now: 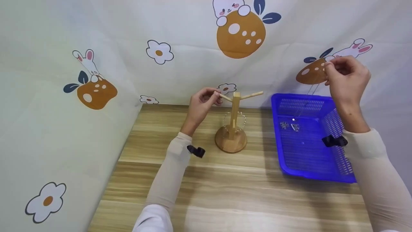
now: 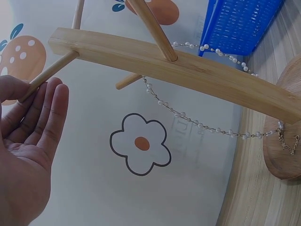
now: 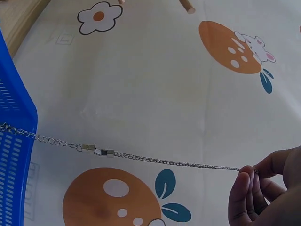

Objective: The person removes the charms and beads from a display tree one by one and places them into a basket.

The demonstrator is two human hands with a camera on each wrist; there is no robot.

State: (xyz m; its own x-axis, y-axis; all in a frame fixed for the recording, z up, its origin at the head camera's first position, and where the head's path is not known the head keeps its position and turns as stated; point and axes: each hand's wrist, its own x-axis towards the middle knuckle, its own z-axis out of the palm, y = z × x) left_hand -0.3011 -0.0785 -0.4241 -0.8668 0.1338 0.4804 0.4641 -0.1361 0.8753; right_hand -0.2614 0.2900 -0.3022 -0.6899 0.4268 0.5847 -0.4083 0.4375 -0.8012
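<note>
My left hand (image 1: 201, 104) pinches the tip of an upper peg (image 2: 51, 73) on a wooden jewelry stand (image 1: 236, 109). A pearl-beaded necklace (image 2: 202, 126) hangs from a lower peg of the stand, its small clasp chain down by the round base (image 1: 222, 141). Up at the right, my right hand (image 1: 349, 75) pinches one end of a silver chain necklace (image 3: 178, 164) between thumb and fingertips. This chain dangles toward the blue basket, with a few shiny block-shaped beads (image 3: 98, 150) partway along it.
The blue plastic basket (image 1: 280, 154) stands on the wooden table (image 1: 199, 196), right of the stand. Inside it lie small sparkling jewelry pieces (image 1: 294, 127). A printed cloth (image 1: 186, 29) with flowers and rabbits hangs behind and to the left.
</note>
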